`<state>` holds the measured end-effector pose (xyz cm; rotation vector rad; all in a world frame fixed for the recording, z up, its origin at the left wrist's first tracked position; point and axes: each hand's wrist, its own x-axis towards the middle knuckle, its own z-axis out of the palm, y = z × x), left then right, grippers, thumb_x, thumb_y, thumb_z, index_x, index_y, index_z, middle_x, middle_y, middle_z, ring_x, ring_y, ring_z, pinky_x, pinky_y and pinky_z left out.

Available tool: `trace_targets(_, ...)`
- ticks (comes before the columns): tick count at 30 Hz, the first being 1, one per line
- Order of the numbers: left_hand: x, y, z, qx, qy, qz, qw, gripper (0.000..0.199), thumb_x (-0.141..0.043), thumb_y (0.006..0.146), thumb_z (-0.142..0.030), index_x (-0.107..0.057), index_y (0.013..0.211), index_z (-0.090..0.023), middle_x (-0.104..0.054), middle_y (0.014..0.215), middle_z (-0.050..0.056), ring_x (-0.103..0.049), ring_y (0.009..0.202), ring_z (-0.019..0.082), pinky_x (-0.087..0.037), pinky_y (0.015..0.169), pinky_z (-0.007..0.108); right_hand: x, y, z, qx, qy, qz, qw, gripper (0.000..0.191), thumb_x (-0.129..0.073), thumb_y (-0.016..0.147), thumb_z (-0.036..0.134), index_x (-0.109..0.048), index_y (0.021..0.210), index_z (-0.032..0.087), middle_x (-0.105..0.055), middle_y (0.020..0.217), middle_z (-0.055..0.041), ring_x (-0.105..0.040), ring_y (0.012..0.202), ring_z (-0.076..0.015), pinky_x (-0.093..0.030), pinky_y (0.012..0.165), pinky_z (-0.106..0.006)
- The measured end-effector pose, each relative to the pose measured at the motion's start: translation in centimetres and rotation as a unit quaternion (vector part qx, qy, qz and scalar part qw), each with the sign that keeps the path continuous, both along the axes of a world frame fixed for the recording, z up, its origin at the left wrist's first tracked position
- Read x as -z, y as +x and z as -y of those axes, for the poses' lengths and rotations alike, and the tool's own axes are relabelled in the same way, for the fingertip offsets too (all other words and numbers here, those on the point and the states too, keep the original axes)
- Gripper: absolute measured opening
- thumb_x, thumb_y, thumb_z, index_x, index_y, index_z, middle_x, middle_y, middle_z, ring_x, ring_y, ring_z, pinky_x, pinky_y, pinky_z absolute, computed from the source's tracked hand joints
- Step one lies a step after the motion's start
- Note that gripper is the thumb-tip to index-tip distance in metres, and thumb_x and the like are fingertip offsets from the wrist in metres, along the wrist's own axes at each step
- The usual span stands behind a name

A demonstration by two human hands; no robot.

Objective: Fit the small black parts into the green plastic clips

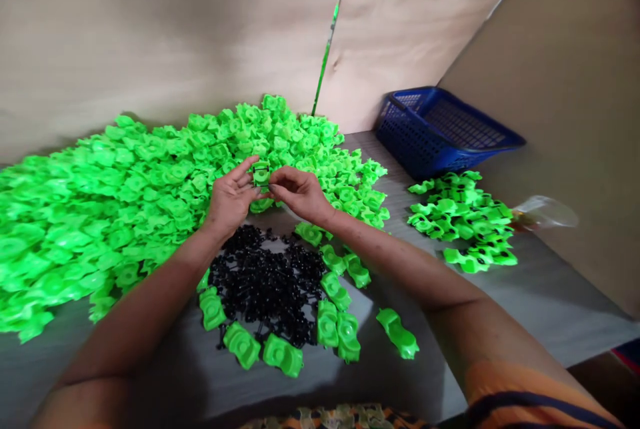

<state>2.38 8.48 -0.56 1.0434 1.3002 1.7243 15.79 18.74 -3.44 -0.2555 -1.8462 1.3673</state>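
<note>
Between my two hands is a green plastic piece [261, 174] with a dark bar across it. My left hand [231, 197] grips it from the left, fingers pointing up and right. On its right side the pinched thumb and fingers of my right hand [299, 193] meet its edge; anything small between those fingertips is hidden. Just below my hands lies a pile of small black parts [273, 282]. Loose green pieces [241, 343] surround that pile on its left, front and right. Behind my hands spreads a large heap of green pieces [150, 182].
At the back right stands a blue basket [425, 149]. In front of it lies a smaller pile of green pieces with black parts [465, 222], beside a clear plastic bag [550, 211]. A thin green-stained stick [326, 55] leans near the back wall. One green piece [398, 333] lies apart.
</note>
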Motion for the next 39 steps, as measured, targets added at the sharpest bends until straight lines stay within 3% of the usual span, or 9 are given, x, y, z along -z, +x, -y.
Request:
trace_targets(5,0.2,-0.8,-1.5,-0.025,0.015,0.009,1.000,0.074,-0.085,0.060,-0.020,-0.071,0.132,-0.016,-0.055,0.069,-0.007,-0.060,0.068,0.012,-0.067,0.078,0.034,-0.4,-1.6,-1.1,0.016,-0.048,0.016,0.999,0.022,-0.073,0.083,0.038,-0.060,0.077,0.021,-0.061,0.068,0.0035,-0.063,0.062,-0.0123,-0.052,0.057,-0.024)
trace_targets(14,0.5,-1.2,-2.5,-0.039,0.040,-0.002,0.998,0.079,-0.085,0.062,-0.026,-0.067,0.138,-0.014,-0.073,0.086,0.002,-0.074,0.085,0.021,-0.068,0.083,0.038,-1.0,-1.7,-2.0,-0.012,-0.076,0.004,0.997,0.034,-0.081,0.074,0.044,-0.059,0.085,0.021,-0.062,0.074,0.0036,-0.060,0.066,-0.0110,-0.054,0.065,-0.026)
trace_targets(23,-0.4,-1.3,-4.1,-0.043,0.071,-0.030,0.996,0.074,-0.082,0.065,-0.022,-0.069,0.138,-0.017,-0.077,0.091,0.001,-0.074,0.084,0.018,-0.069,0.084,0.037,-1.6,-2.1,-3.2,0.008,-0.078,-0.025,0.997,0.033,-0.081,0.077,0.044,-0.060,0.087,0.021,-0.064,0.078,0.0031,-0.063,0.069,-0.0117,-0.057,0.067,-0.027)
trace_targets(28,-0.2,-1.2,-3.5,-0.036,0.071,-0.050,0.996,0.073,-0.081,0.069,-0.023,-0.067,0.140,-0.018,-0.079,0.098,0.003,-0.077,0.092,0.022,-0.069,0.086,0.039,-1.1,-1.9,-2.8,0.002,-0.060,-0.033,0.998,0.035,-0.080,0.081,0.049,-0.061,0.090,0.021,-0.065,0.080,0.0025,-0.063,0.069,-0.0109,-0.057,0.069,-0.027)
trace_targets(34,-0.3,-0.9,-2.4,-0.030,0.075,-0.063,0.995,0.068,-0.080,0.070,-0.023,-0.070,0.137,-0.019,-0.075,0.089,0.000,-0.074,0.084,0.018,-0.069,0.085,0.037,-0.9,-1.3,-1.5,0.024,-0.018,-0.041,0.999,0.039,-0.076,0.087,0.057,-0.060,0.093,0.022,-0.065,0.082,0.0011,-0.067,0.076,-0.0132,-0.060,0.078,-0.030)
trace_targets(39,-0.2,-0.6,-2.5,-0.032,0.083,-0.051,0.995,0.069,-0.081,0.068,-0.020,-0.070,0.136,-0.018,-0.070,0.082,-0.002,-0.071,0.080,0.016,-0.069,0.082,0.033,-0.9,-1.1,-1.3,0.029,-0.040,-0.052,0.997,0.040,-0.077,0.085,0.057,-0.058,0.090,0.022,-0.062,0.080,0.0026,-0.065,0.072,-0.0123,-0.062,0.078,-0.031)
